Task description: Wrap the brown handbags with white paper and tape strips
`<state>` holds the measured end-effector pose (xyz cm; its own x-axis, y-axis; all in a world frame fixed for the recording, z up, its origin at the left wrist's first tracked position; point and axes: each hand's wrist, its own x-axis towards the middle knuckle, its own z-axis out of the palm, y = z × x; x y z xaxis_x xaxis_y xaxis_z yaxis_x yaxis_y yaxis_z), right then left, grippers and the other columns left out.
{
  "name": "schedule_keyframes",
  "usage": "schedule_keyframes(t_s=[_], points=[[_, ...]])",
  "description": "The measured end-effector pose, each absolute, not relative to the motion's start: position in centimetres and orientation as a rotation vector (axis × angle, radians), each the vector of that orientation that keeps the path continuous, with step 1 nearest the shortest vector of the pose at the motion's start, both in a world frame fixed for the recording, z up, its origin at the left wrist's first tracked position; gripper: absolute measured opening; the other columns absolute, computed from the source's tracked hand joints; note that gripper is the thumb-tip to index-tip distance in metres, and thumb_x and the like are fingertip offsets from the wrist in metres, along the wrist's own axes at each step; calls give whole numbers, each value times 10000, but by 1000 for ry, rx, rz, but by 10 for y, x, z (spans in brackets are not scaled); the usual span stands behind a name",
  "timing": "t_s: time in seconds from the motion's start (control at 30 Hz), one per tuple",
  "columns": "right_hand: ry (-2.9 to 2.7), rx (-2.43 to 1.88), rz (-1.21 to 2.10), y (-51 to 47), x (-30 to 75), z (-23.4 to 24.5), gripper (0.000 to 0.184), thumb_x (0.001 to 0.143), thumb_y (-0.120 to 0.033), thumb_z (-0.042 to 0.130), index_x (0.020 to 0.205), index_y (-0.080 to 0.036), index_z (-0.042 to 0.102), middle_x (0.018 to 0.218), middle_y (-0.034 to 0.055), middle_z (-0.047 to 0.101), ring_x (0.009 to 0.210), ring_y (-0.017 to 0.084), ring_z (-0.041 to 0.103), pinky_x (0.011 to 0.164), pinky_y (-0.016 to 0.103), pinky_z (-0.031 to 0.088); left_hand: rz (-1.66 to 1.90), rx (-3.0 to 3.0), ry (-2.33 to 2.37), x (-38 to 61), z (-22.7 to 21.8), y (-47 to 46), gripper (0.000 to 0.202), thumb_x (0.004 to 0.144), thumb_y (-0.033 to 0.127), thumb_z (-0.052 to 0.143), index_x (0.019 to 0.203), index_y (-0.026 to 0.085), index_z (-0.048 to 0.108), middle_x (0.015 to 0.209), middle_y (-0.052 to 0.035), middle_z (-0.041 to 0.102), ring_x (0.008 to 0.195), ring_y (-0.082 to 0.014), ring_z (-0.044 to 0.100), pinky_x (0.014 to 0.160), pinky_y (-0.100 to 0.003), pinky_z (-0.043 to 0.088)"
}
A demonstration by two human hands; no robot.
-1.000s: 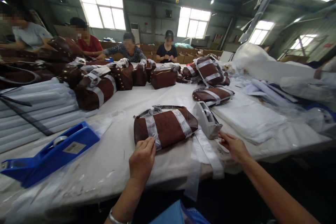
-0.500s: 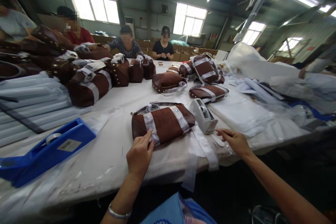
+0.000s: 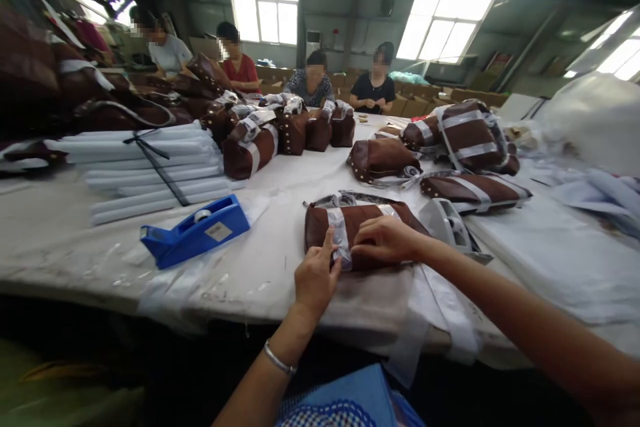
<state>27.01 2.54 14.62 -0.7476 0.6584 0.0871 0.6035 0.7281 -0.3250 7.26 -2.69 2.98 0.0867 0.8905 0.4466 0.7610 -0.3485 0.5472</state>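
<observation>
A brown handbag [image 3: 360,215] with white wrapping bands around it lies in front of me near the table edge. My left hand [image 3: 316,278] rests at its front, index finger stretched out along the left white band [image 3: 338,223] and thumb apart from it. From the right, my right hand [image 3: 387,240] reaches over the bag, its curled fingertips beside the same band. Whatever those fingertips may pinch is too small to make out. A grey tape dispenser [image 3: 446,217] stands just right of the bag, partly behind my right forearm.
To the left is a blue tape dispenser [image 3: 200,230], with a tied stack of white rolls [image 3: 145,163] behind it. More brown bags [image 3: 385,159] stand farther back. White sheets [image 3: 530,260] lie at right. Several co-workers [image 3: 373,87] sit across the table.
My right hand has moved left from beside the grey dispenser onto the bag. My left hand stays at the left band. The view has swung left.
</observation>
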Motion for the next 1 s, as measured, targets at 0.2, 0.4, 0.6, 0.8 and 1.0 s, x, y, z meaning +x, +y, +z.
schedule_keyframes(t_s=[0.2,0.4,0.6,0.8,1.0], points=[[-3086,-1027,101,90,232,137,198,850,-416,640,816,-287,786,721,12,742,622,164,616,574,265,349,1134,2158,1673,74,28,-28,831,905,228,679,1571,296,187,1034,18,727,942,-149,671,786,-234,535],[-3289,-1082,-227,105,201,141,199,766,-404,712,722,-221,778,677,88,729,661,214,652,630,290,393,1148,2166,1655,74,25,-27,830,910,217,673,1573,298,182,1039,23,735,943,-153,669,817,-250,549],[-3276,-1320,-251,142,203,153,441,689,-588,777,757,-153,771,801,167,748,835,315,697,721,338,440,1101,2140,1656,74,25,-26,832,917,202,658,1574,324,162,1054,13,728,949,-159,673,847,-266,549],[-2662,-1727,-79,148,224,168,288,895,-389,647,977,-142,770,1044,198,739,1009,343,682,827,385,479,1133,2164,1647,76,24,-29,734,907,153,634,1540,322,305,1053,-8,720,919,-163,685,826,-265,564],[-2209,-1310,223,65,250,118,354,933,-321,588,1268,-258,681,1294,83,675,1203,252,618,1030,339,468,1303,2350,1625,74,-13,-7,572,793,41,624,1302,303,645,909,-15,753,810,-162,712,743,-196,564]])
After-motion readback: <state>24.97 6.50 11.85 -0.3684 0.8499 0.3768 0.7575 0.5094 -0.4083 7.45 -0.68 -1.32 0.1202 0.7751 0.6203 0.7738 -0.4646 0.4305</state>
